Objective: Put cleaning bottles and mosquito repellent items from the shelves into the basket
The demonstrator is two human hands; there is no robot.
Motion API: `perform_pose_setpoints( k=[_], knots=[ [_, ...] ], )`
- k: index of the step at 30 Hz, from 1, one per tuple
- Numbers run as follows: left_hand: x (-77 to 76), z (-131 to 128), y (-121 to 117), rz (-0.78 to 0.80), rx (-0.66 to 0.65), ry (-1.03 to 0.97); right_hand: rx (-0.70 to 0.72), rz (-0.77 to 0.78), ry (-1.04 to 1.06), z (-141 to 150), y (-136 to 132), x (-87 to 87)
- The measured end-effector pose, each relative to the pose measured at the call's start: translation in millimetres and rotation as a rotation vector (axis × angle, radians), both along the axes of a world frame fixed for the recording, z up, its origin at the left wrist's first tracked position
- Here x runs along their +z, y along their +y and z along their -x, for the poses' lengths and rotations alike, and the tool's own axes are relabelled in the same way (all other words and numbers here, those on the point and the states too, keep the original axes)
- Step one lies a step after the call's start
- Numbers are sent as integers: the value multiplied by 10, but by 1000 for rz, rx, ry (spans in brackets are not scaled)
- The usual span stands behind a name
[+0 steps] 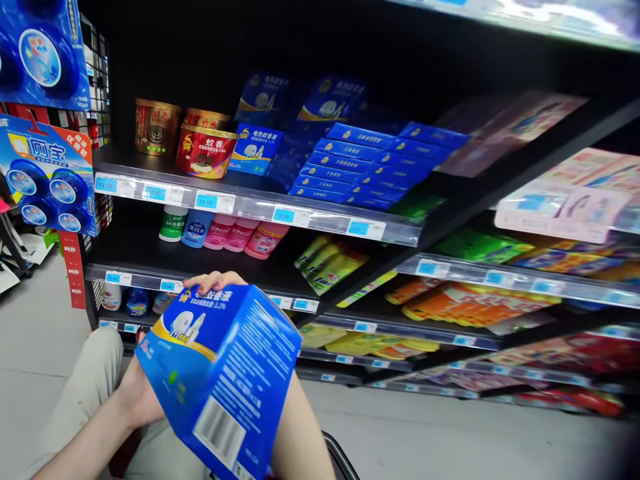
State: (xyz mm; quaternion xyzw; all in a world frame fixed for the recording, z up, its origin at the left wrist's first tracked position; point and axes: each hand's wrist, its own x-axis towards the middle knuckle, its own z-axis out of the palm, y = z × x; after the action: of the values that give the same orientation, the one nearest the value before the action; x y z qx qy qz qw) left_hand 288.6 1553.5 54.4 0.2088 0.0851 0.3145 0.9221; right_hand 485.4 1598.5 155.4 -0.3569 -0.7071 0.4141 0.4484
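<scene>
A large blue box of mosquito repellent liquid (215, 373) is held tilted in front of me, with a barcode on its right face and a picture of a plug-in heater and bottle on the front. My left hand (143, 393) is closed on its left side, partly hidden behind it. The fingers of my right hand (214, 281) curl over the top edge from behind, while the palm is hidden. On the upper shelf, similar blue boxes (350, 163) are stacked flat, next to a small upright blue box (256, 150) and a red mosquito coil tin (206, 151).
The upper shelf (187, 199) has price tags along its edge. Below it stand several bottles (217, 232) and green-yellow packets (333, 267). Blister packs (47, 177) hang on the left. Orange packets (480, 303) lie on shelves at the right. Grey floor (400, 427) runs underneath.
</scene>
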Motion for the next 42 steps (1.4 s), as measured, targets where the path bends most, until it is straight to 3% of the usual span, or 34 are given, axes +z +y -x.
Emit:
perform_pose_setpoints(
  k=[4, 6, 9, 13, 17, 20, 24, 28, 30, 34, 39, 42],
  knots=[
    [52, -31, -40, -34, -75, -2, 133, -11, 185, 97, -26, -283],
    [5, 59, -31, -39, -61, 31, 199, -13, 292, 150, -55, -316],
    [-60, 264, -11, -87, -12, 120, 166, 83, 337, 131, -87, -246],
    [115, 423, -68, -214, 294, 270, 109, 261, 340, -111, -123, -151],
    [323, 389, -122, -287, 522, 422, 67, 250, 441, -173, -381, -202],
    [212, 363, -64, -323, 577, 413, -101, 296, 405, 18, -630, -267],
    [-34, 388, 76, -373, 505, 405, -264, 360, 476, 225, -700, -344],
    [-1, 417, 111, -426, 460, 395, -264, 377, 490, 212, -627, -412],
    [81, 437, 95, -507, 481, 511, -243, 333, 463, 189, -637, -432],
    [228, 497, 108, -728, 542, 733, -223, 99, 262, 170, -730, -477],
    [298, 542, 213, -1040, 616, 707, -232, -270, 84, 183, -773, -552],
    [289, 544, 243, -1110, 660, 691, -230, -374, 40, 200, -774, -577]
  ],
)
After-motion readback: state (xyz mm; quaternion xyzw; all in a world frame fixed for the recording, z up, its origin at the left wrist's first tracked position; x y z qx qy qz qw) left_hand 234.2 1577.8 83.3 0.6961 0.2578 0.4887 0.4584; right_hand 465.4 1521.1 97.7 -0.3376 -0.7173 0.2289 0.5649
